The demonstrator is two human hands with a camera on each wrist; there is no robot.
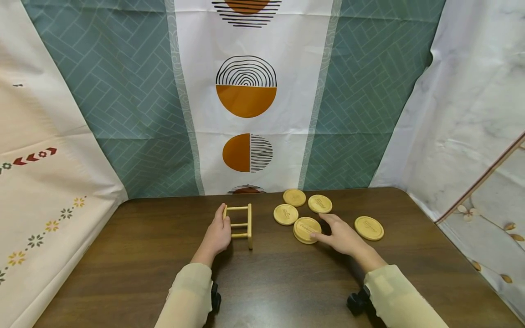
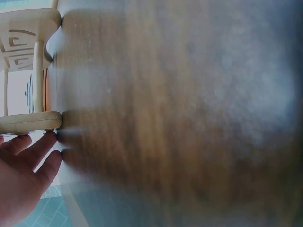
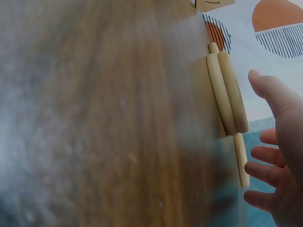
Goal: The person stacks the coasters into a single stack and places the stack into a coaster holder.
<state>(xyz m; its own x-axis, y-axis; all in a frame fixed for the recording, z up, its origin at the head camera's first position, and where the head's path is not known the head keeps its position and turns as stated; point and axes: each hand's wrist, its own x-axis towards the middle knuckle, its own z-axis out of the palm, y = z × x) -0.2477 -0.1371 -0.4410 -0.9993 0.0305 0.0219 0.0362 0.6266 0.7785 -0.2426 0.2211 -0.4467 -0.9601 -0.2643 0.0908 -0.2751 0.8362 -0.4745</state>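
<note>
A small light-wood coaster holder with cut-out side panels and thin rods stands at the middle left of the table. My left hand holds its left panel, the thumb near the panel's front edge. In the left wrist view, the fingers lie along the panel's outer face. Right of the holder, two round wooden coasters lie stacked. My right hand hovers around this stack with thumb and fingers spread. In the right wrist view, the thumb stays apart from the stacked coasters.
Behind the stack lie three single coasters: one at the back, one to its right and one nearer. Another coaster lies right of my right hand. Patterned cloth hangs behind the brown table.
</note>
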